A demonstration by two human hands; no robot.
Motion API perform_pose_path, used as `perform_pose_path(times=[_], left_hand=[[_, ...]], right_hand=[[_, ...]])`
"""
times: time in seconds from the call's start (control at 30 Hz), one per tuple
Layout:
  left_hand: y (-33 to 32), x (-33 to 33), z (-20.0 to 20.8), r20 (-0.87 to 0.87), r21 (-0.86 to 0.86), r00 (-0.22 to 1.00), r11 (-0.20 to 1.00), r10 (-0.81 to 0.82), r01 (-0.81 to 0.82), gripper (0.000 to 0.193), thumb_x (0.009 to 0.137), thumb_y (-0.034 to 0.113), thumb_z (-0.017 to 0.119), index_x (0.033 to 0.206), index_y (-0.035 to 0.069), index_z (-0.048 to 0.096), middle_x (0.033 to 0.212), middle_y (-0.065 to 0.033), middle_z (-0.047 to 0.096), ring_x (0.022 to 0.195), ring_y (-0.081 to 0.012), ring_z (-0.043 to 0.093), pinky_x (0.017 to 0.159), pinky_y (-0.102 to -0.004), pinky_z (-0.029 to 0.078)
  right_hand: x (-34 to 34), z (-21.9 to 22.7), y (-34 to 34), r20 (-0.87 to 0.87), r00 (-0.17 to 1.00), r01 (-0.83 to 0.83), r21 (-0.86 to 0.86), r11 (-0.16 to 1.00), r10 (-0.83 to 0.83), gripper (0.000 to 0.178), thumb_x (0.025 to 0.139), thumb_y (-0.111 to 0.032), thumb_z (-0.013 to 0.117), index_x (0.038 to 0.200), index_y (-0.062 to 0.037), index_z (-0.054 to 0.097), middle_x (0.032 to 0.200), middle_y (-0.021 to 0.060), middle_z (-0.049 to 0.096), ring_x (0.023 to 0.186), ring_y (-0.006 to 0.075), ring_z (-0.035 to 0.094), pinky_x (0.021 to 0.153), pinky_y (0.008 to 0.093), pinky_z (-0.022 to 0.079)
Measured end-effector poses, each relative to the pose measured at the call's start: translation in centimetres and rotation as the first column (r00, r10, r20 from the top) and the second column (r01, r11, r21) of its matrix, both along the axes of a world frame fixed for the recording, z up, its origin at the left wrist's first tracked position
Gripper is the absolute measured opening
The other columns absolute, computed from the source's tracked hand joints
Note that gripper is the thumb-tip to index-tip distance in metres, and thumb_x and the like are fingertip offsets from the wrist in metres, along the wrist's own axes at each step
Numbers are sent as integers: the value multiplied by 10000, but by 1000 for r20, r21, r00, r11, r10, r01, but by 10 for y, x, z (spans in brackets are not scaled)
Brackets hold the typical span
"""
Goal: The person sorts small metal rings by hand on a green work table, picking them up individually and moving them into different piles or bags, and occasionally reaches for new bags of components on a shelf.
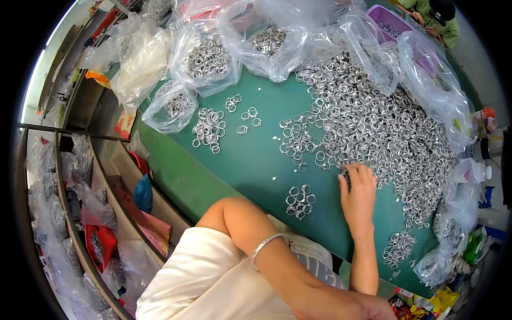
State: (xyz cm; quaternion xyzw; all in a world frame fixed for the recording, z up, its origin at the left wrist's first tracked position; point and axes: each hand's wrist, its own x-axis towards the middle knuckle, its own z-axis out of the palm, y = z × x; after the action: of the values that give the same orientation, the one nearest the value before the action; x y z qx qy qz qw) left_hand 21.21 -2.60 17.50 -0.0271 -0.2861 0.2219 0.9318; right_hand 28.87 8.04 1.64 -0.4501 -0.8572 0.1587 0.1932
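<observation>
My right hand (358, 194) reaches palm down to the near edge of a wide pile of small silver metal rings (373, 122). Its fingertips touch the pile; the thumb stands apart from the fingers, and no ring shows between them. My left arm is bent, with a silver bangle (266, 246) on it. At the lower edge I see part of what looks like my left hand (368, 309); its fingers are hidden. Left of my right hand lies a small group of rings (300, 201). A looser cluster (300, 140) spreads from the pile's left side.
More rings form a heap (209, 128) and small groups on the green table (250, 170). Clear plastic bags of rings (208, 56) line the back. A purple bin (385, 20) and another person (440, 21) are far right. Divided shelves (74, 213) with bagged parts stand left.
</observation>
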Motion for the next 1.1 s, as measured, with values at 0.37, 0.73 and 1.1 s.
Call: perform_pose_path(times=[0.37,0.73,1.1], left_hand=[[5,-35,-19,78,-61,988,990,133,-129,348,830,-1,573,1161,-107,551,1091,-164,618,995,-213,594,820,-293,476],[30,-117,-122,35,927,-423,129,906,353,290,782,16,595,1069,51,583,1072,-110,550,969,-304,517,797,-391,413],[50,-145,-193,372,708,-715,317,592,631,228,725,41,706,935,77,628,920,-52,507,826,-227,480,712,-359,330]], right_hand=[[-62,-14,-2,20,994,-109,64,992,108,228,746,-108,705,950,-38,632,983,73,530,887,258,476,739,381,341],[-41,-12,-2,-133,991,4,-10,1000,-5,176,713,-5,674,860,-62,598,814,48,597,759,233,527,701,361,359],[-83,-28,-11,-21,1000,15,-32,999,-16,123,769,-51,659,886,-56,622,738,79,595,694,251,526,687,367,359]])
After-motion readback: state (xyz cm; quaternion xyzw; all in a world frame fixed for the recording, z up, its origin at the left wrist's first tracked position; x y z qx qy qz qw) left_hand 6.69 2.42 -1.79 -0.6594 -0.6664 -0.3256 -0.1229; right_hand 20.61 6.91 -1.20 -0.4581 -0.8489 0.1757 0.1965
